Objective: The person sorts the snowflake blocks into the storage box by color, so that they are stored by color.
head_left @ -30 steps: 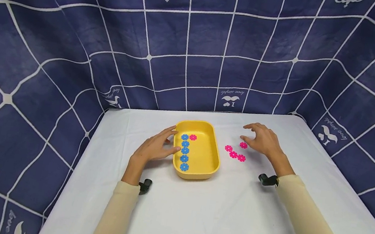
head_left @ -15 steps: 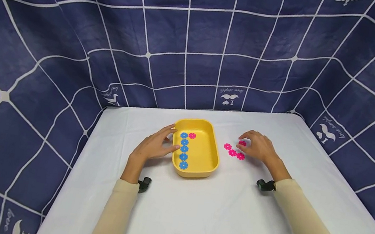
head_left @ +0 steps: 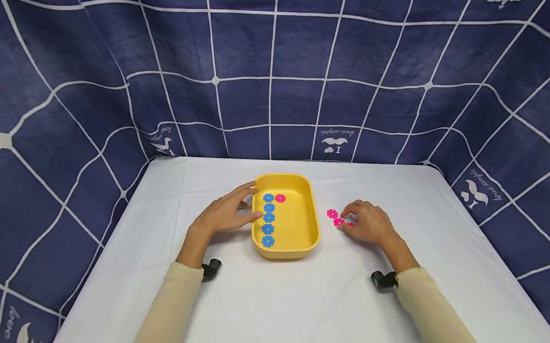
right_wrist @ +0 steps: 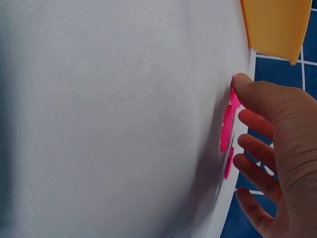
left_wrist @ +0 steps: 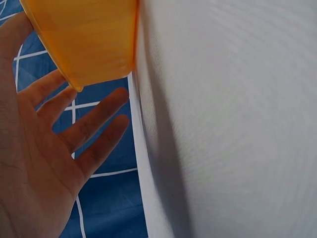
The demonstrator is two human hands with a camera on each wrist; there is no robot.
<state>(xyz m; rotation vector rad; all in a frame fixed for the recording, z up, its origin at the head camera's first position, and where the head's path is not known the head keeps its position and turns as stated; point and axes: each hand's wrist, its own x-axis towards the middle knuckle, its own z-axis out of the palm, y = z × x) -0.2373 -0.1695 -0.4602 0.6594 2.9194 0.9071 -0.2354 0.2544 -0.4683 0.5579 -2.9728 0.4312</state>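
A yellow tray lies on the table with several blue flower-shaped discs in a column along its left side. One pink flower-shaped disc lies beside the column's far end. My left hand rests at the tray's left rim, thumb over the edge, fingers loosely extended along the outside. More pink flower discs lie on the table to the tray's right. Over them is my right hand, partly hiding some. In the right wrist view the thumb touches a pink disc, with the other fingers apart from it.
A white cloth covers the table. Dark blue curtains with white grid lines hang behind it and at both sides. Each wrist wears a small black camera.
My right hand has moved down and left, from the farthest pink disc to the nearer ones, which it now partly covers. My left hand stays at the tray.
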